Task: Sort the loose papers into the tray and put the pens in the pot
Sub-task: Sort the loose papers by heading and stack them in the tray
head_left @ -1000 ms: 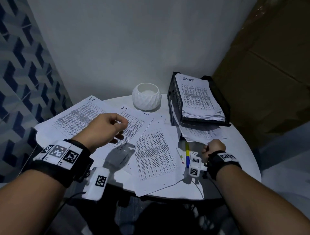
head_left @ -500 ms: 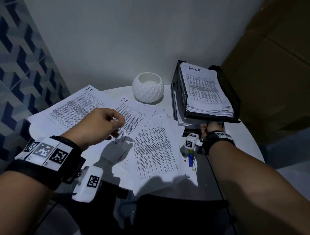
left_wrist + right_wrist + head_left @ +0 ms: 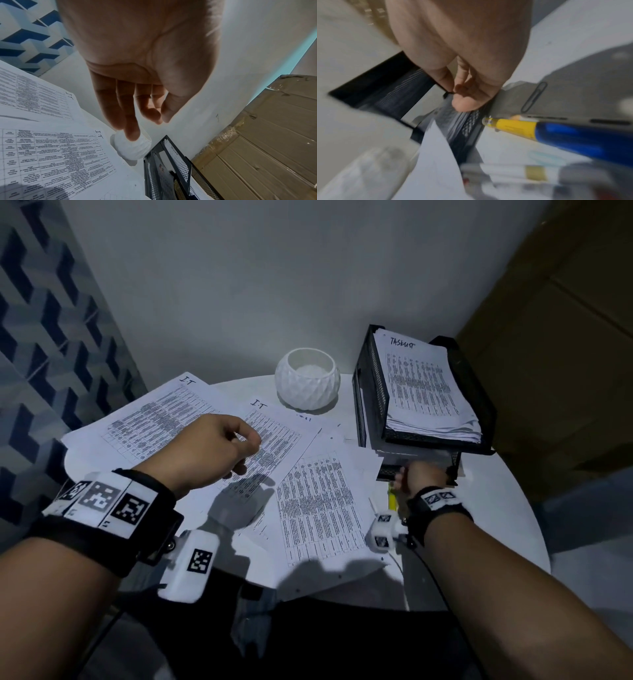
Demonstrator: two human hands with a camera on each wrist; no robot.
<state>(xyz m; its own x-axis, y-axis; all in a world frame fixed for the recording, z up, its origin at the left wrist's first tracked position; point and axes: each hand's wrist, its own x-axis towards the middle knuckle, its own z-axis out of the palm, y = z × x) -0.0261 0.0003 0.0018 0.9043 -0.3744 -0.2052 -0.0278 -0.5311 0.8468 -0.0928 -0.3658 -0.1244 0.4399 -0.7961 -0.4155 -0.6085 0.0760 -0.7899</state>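
Observation:
A black mesh tray (image 3: 479, 392) stands at the back right, with a paper stack (image 3: 424, 392) on its top tier. My right hand (image 3: 407, 477) is at the front of the lower tier; in the blurred right wrist view, thumb and fingers (image 3: 458, 92) pinch the corner of grey paper-clipped sheets (image 3: 565, 86) at the tray's lip (image 3: 471, 121). A yellow and blue pen (image 3: 392, 501) (image 3: 556, 134) lies just beside that hand. The white faceted pot (image 3: 307, 378) stands left of the tray. My left hand (image 3: 239, 446) (image 3: 149, 119) hangs relaxed and holds nothing above the loose printed sheets (image 3: 315, 501).
The round white table (image 3: 507, 508) is small, and sheets overhang its front and left edges. A grey wall is right behind the pot and tray. Cardboard boxes (image 3: 265, 135) stand to the right and a blue patterned wall (image 3: 41, 354) to the left.
My right hand has carried its sheets from the table's front up to the tray's lower tier, and they now lie mostly inside. The left hand has stayed over the loose sheets.

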